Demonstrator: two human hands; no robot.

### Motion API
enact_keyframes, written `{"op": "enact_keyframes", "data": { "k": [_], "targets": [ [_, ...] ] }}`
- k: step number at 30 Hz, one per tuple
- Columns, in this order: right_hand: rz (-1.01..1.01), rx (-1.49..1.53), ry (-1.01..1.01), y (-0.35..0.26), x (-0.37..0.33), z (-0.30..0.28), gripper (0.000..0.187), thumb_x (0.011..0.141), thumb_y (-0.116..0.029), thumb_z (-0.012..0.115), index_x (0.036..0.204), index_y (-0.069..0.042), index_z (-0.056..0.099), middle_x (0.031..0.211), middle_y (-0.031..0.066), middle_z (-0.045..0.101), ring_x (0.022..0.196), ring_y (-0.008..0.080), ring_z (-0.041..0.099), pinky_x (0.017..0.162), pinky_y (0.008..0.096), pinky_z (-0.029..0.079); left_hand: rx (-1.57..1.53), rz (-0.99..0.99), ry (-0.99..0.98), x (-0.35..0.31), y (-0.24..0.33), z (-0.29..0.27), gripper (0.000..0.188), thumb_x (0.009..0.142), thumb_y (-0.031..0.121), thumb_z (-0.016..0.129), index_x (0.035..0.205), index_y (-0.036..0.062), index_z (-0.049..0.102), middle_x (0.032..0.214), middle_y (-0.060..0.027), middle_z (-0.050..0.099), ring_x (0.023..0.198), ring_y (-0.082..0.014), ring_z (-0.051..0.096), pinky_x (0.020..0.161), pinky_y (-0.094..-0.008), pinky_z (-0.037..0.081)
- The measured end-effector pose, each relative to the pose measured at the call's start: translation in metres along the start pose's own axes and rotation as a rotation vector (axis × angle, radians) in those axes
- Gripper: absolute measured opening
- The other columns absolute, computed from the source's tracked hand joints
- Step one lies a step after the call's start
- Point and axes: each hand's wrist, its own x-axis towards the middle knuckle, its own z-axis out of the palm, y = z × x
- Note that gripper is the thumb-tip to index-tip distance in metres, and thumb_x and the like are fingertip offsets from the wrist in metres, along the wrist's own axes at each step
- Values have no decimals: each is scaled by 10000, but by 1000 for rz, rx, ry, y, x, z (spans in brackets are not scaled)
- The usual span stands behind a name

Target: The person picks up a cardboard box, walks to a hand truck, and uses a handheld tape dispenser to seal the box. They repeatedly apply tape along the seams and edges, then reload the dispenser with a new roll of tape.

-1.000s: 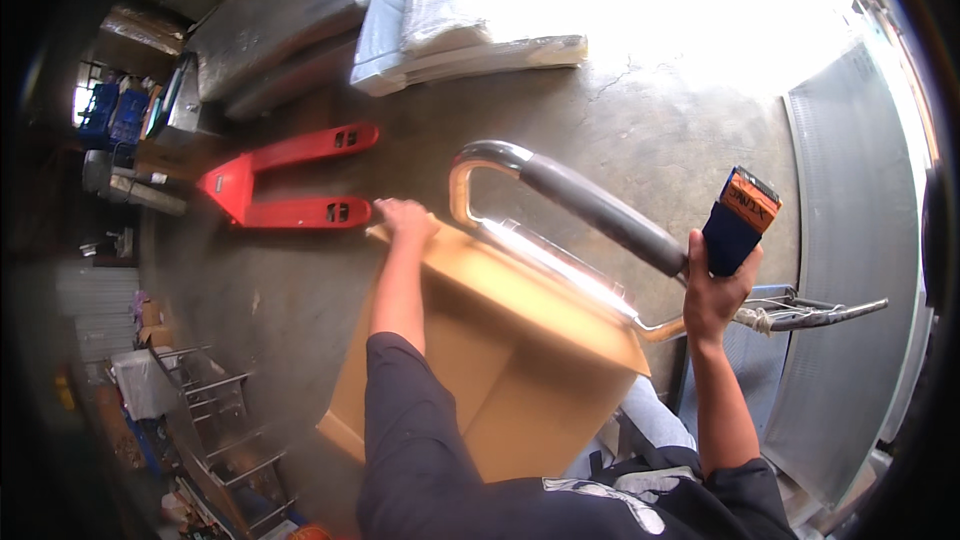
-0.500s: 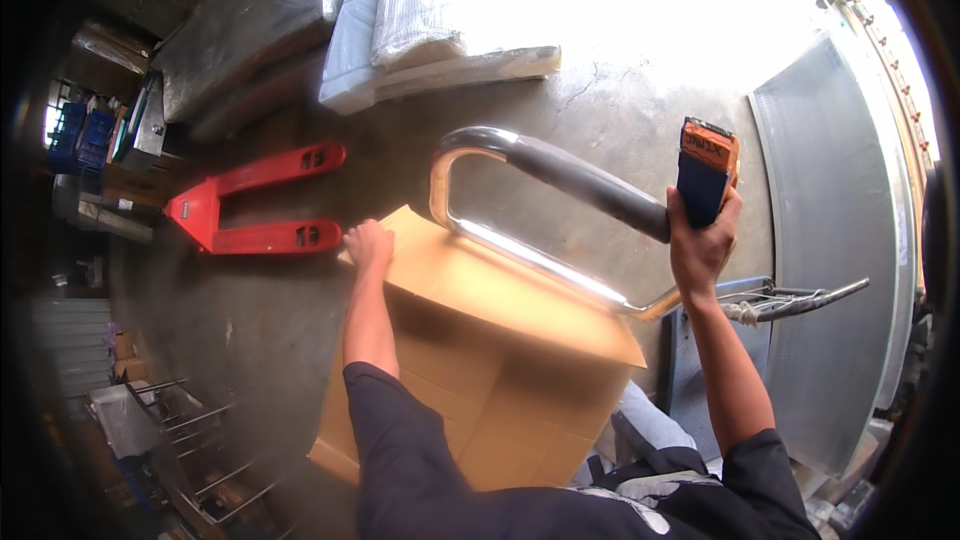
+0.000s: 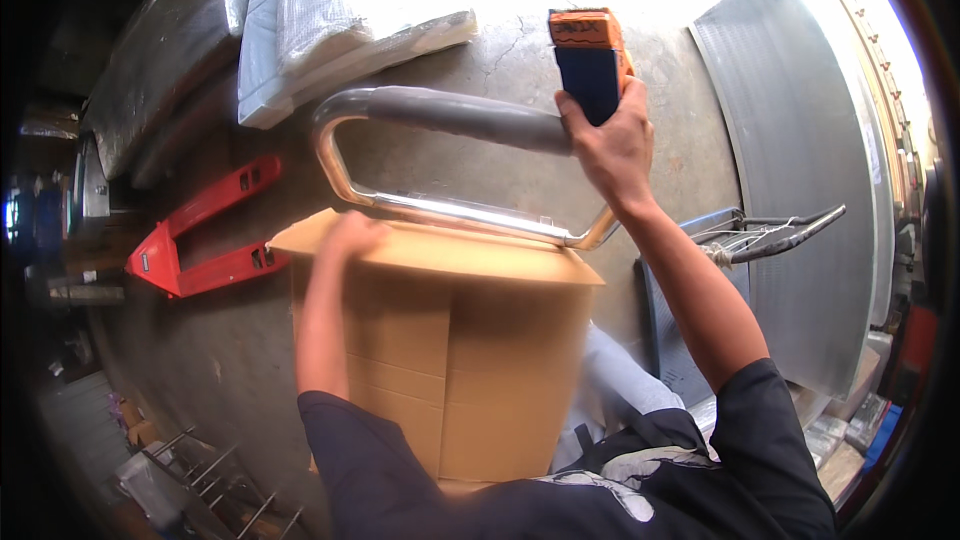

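A tall brown cardboard box (image 3: 470, 360) stands against a cart's curved metal handle (image 3: 440, 120). My left hand (image 3: 348, 236) lies flat on the box's top left edge. My right hand (image 3: 612, 145) grips the right end of the padded handle bar and also holds an orange and blue handheld device (image 3: 590, 60) upright above it.
A red pallet jack (image 3: 205, 235) lies on the concrete floor to the left. Wrapped flat packs (image 3: 330, 20) are stacked at the top left. A grey metal sheet (image 3: 800, 170) lines the right side, with a thin metal frame (image 3: 770, 230) beside it. Wire racks (image 3: 200, 470) sit at lower left.
My right hand has risen with the device along the handle bar. My left hand stays on the box's top edge. The view has shifted, so box and handle look closer.
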Motion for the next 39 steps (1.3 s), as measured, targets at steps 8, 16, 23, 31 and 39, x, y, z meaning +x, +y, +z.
{"op": "enact_keyframes", "data": {
  "k": [8, 16, 23, 31, 39],
  "targets": [
    [-74, 49, -16, 3, 13, 6, 552, 839, -336, 802, 1101, 20, 471, 902, 279, 671, 825, 465, 666, 751, 546, 529, 271, 404, -457, 23, 154, 74, 961, 887, 775, 470, 1551, 80, 467, 1626, -189, 397, 1522, -360, 331, 1250, -451, 256],
    [-225, 23, 25, 14, 14, 4, 521, 830, -217, 808, 1135, 47, 477, 871, 227, 690, 769, 412, 668, 803, 480, 485, 212, 492, -562, 59, 227, 119, 1052, 832, 835, 525, 1507, 29, 510, 1587, -214, 445, 1479, -377, 399, 1229, -445, 292],
    [-232, 75, 28, 13, 18, 6, 451, 837, -200, 791, 1081, 18, 480, 833, 211, 691, 756, 383, 677, 777, 456, 465, 208, 402, -509, 60, 230, 135, 1059, 832, 836, 517, 1498, 13, 514, 1584, -228, 443, 1484, -374, 394, 1227, -444, 294],
    [-340, 20, 120, 18, 20, 14, 407, 856, -226, 758, 1043, 7, 482, 811, 217, 688, 736, 386, 676, 776, 462, 469, 174, 373, -448, 61, 220, 144, 1069, 833, 837, 508, 1488, -6, 519, 1580, -243, 440, 1490, -370, 387, 1224, -443, 297],
    [-338, -65, 143, 13, 25, 21, 386, 863, -252, 737, 1008, 5, 488, 795, 238, 691, 721, 405, 680, 806, 481, 484, 162, 349, -324, 53, 211, 140, 1026, 842, 787, 536, 1434, -51, 559, 1515, -281, 500, 1454, -377, 439, 1210, -422, 327]
  ]
}}
